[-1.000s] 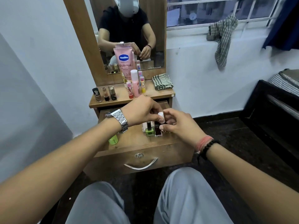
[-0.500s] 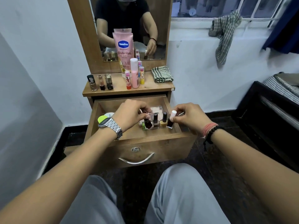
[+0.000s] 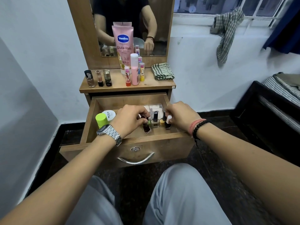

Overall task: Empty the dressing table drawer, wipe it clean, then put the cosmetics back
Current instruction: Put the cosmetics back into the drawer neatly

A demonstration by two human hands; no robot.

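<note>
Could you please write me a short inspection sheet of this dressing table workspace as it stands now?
Surface: dressing table top carries upright cosmetics; the drawer below is pulled open.
Job's things: nail polish bottles stand in a row in the drawer, with a lime-capped container, a white nail polish remover jar and a clear packet behind. Vaseline tube, pink bottle and three small bottles stand on top.
Clutter: folded checked cloth on top.
Hands: left hand grips a dark bottle; right hand holds a white-capped bottle.
Cables: nothing seen.
Surroundings: mirror, second cloth on the window bars.
</note>
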